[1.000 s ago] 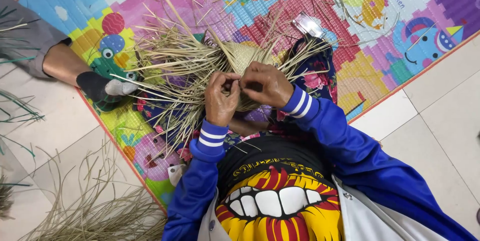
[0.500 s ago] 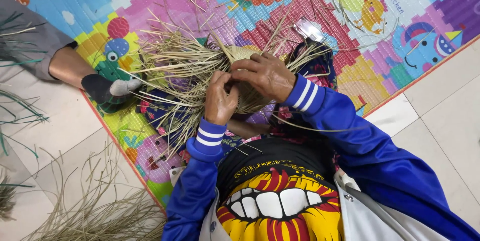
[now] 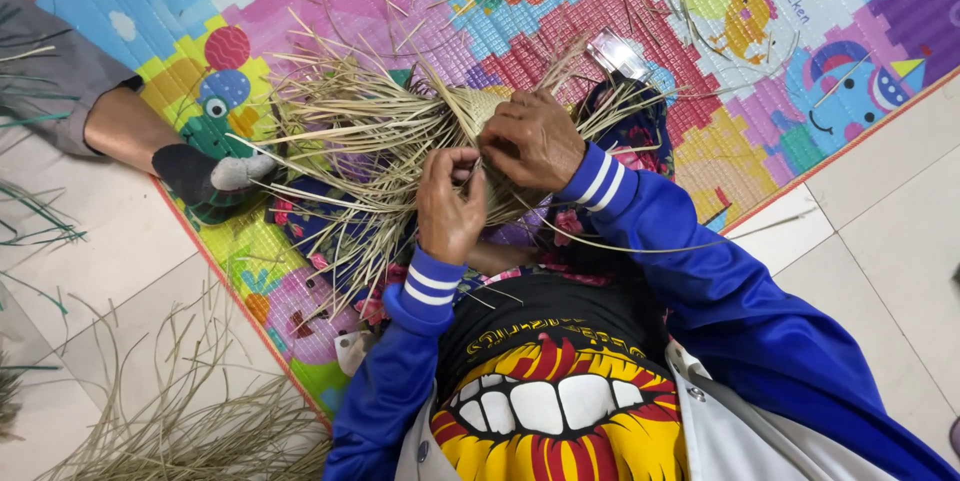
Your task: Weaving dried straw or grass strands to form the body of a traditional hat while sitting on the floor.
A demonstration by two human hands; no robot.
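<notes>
Straw weaving (image 3: 480, 111): a half-made piece of pale dried strips, lying over the person's lap above a colourful play mat (image 3: 330, 1), with loose ends fanning out to the left and upward.

Left hand (image 3: 450, 206): sitting at the near edge of the weaving, fingers (image 3: 462, 163) curling closed and pinching a few of the strips.

Right hand (image 3: 532, 141): resting on top of the woven part, just beside the left hand and touching it, fingers bending down and gripping the strips; what lies under the palm is hidden.

Sleeves (image 3: 700, 271): blue with white stripes at the cuffs, reaching in from the bottom of the view.

Shirt (image 3: 555, 411): black, showing a yellow and red print of a mouth with white teeth.

Loose strips (image 3: 330, 156): spreading in a thick spray from the weaving toward the left, some lying across a dark flowered cloth (image 3: 310, 226) under them.

Another person's foot (image 3: 205, 176): wearing a dark and grey sock, lying at the left edge of the mat, touching the tips of the loose strips; a grey trouser leg (image 3: 50, 71) is showing above it.

Pile of straw (image 3: 190, 431): lying on the tiled floor (image 3: 880, 211) at lower left, well apart from the hands.

Shiny wrapper (image 3: 618, 53): lying on the mat just beyond the weaving.
</notes>
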